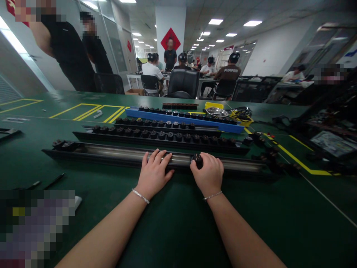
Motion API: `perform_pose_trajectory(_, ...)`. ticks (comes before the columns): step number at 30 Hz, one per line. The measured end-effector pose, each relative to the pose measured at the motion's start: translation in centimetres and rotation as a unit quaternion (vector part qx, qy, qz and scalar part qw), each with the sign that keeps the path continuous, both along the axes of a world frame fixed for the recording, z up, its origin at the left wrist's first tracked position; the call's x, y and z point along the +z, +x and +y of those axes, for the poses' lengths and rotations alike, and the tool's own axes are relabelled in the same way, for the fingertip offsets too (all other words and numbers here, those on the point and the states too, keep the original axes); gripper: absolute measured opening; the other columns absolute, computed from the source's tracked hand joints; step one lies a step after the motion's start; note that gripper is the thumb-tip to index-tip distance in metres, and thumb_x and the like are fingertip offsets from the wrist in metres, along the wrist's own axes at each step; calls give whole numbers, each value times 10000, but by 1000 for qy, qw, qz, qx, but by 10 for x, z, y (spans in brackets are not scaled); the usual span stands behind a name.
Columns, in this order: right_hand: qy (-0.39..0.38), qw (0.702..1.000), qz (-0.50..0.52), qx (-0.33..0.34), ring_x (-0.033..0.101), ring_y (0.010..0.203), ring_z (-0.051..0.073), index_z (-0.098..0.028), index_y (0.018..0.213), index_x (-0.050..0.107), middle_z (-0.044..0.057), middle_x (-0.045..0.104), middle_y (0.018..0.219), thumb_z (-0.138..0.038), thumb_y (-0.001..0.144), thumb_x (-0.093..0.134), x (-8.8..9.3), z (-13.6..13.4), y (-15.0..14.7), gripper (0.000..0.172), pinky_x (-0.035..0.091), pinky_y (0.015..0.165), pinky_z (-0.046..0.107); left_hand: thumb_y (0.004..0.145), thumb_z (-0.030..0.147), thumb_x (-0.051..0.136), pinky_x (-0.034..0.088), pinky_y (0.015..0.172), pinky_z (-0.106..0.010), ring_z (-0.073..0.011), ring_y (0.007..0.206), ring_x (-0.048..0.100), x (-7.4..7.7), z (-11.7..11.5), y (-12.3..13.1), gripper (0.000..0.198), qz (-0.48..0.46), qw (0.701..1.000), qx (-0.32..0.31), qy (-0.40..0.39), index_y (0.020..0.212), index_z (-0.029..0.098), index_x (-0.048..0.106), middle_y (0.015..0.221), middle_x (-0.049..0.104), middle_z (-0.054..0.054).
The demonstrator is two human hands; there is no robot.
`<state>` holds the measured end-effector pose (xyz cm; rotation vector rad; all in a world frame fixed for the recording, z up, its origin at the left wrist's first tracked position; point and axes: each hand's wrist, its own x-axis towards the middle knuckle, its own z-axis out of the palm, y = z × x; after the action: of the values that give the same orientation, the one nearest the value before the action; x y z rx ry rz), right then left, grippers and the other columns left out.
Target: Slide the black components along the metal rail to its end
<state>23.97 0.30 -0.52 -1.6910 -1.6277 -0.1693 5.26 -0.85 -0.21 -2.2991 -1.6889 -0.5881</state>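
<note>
Just below the frame's centre, the right hand (206, 172) pinched a small black block (198, 160) in its grip, right of the spread left hand (155, 172), at a long tray (111, 152) running left to right, with a filled tray (145, 138) beyond.

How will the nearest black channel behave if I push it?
The nearest black channel looks stiff: its edges run nearly straight. Being long, it would probably swing if pushed at one end. Its shiny inner strip may be slippery.

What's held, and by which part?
Right hand: a small, round black piece, pinched by its sides. Left hand: nothing gripped; it lies across the long black channel's near edge.
</note>
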Motion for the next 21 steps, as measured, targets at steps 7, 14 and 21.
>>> perform_pose_trajectory(7, 0, 1000, -5, -9, 559, 1059, 262, -154, 988, 644, 114, 673, 1077, -340, 773, 517, 1, 0, 2, 312, 264, 1040, 464, 841, 413, 551, 207, 1118, -522, -289, 1308, 399, 0, 0, -2, 478, -3, 1000, -8, 4, 1292, 256, 521, 1358, 532, -65)
perform_pose_trajectory(14, 2, 1000, -3, -25, 563, 1057, 255, -156, 969, 646, 108, 678, 1074, -341, 769, 523, -1, 0, 7, 299, 265, 1043, 459, 842, 411, 551, 210, 1114, -517, -290, 1300, 409, -1, 2, -3, 475, -11, 1000, -11, 8, 1290, 257, 524, 1355, 537, -67)
perform_pose_trajectory(21, 7, 999, 0, -33, 566, 1057, 256, -163, 954, 651, 103, 682, 1062, -345, 772, 517, 0, -1, 8, 291, 259, 1049, 469, 840, 414, 552, 208, 1111, -520, -286, 1296, 414, -2, 3, -4, 488, -19, 1000, -13, 8, 1299, 253, 512, 1352, 544, -61)
